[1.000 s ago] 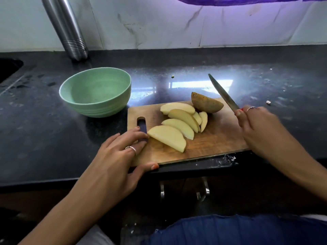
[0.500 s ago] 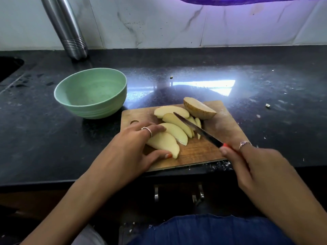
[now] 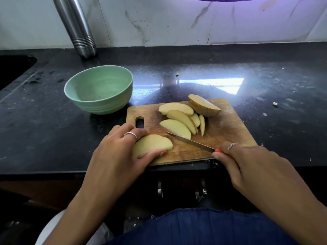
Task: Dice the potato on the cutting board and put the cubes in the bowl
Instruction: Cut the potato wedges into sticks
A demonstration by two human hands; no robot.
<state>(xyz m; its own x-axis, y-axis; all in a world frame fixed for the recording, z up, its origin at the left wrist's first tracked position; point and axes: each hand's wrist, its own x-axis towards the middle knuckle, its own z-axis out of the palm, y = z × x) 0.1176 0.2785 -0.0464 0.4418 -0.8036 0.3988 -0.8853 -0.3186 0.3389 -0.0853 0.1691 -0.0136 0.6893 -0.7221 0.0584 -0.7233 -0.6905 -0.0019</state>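
Black counter (image 3: 53, 138) carries the board (image 3: 226, 131), with the empty bowl (image 3: 99, 89) just beyond its far-left corner; since a second ago the left hand (image 3: 116, 156) has drawn one slice (image 3: 152, 145) to the board's near-left part and pinches it between curled fingers and thumb. The right hand (image 3: 251, 167), wrapped round the knife (image 3: 191, 142), has swung the blade down beside that slice; dicing likely starts now, other slices (image 3: 177, 124) waiting mid-board.

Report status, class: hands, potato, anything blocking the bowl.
Left hand pinning a potato slice; right hand gripping knife. No cubes yet; green bowl empty. Nothing blocking.
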